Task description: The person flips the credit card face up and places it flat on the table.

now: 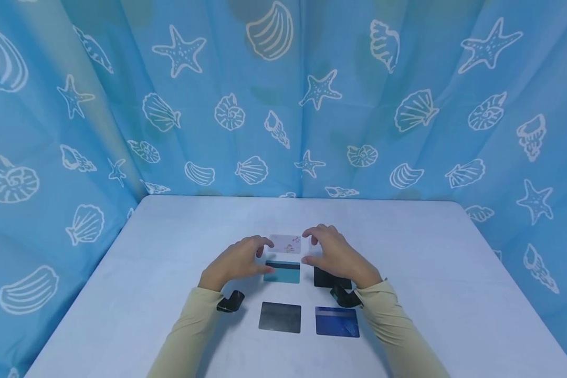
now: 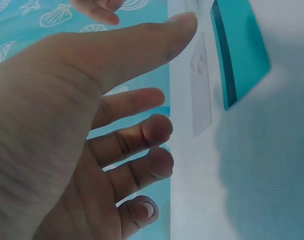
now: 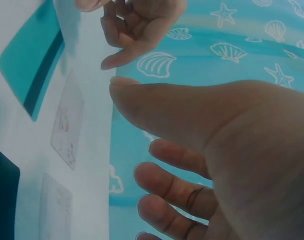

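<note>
Above the cards, my left hand (image 1: 240, 258) has its thumb and fingers spread apart with nothing between them. Its thumb overlaps the teal card with a dark stripe (image 1: 285, 274) in the head view, and its index finger comes up to the left end of a pale card with a pink print (image 1: 285, 243). Facing it, my right hand (image 1: 334, 255) hovers with bent, parted fingers and holds nothing. Partly hidden beneath that hand lies a black card (image 1: 328, 278). In the right wrist view a second pale card (image 3: 56, 210) lies beside the pink-printed one.
Nearer the front of the white table (image 1: 170, 252), a dark grey card (image 1: 280, 317) lies on the left and a blue card (image 1: 337, 321) on the right. A blue curtain with shell prints (image 1: 302, 115) hangs behind the table and along its sides.
</note>
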The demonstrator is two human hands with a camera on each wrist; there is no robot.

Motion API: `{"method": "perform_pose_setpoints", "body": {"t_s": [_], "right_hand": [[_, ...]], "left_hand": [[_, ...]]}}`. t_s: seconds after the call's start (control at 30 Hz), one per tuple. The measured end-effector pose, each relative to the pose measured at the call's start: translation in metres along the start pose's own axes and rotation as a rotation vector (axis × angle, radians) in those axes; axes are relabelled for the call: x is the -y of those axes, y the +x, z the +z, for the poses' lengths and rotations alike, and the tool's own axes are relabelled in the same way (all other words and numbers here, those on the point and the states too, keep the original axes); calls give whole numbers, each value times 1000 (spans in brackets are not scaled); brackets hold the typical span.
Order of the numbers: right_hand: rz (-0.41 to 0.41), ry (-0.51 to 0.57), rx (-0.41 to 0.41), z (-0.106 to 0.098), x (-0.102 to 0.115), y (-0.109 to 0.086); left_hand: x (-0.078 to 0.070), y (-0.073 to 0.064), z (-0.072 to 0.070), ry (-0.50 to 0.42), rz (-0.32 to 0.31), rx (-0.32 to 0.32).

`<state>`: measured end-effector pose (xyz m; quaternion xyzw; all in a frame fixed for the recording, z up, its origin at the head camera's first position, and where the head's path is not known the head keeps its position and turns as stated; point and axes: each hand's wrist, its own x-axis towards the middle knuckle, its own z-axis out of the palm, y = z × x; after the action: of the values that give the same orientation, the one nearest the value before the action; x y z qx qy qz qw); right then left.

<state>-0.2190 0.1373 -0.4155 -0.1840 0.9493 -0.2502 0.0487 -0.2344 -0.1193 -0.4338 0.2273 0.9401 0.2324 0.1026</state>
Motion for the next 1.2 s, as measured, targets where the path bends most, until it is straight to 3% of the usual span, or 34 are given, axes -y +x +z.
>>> {"method": "perform_pose_setpoints", "body": {"t_s": [0.73, 1.2], "right_hand": [[-14, -61, 89, 25, -1, 8], [64, -66, 139, 36, 5, 8]], "left_hand": [[4, 3, 7, 24, -113, 77], [8, 5, 9, 26, -111, 124]]}}
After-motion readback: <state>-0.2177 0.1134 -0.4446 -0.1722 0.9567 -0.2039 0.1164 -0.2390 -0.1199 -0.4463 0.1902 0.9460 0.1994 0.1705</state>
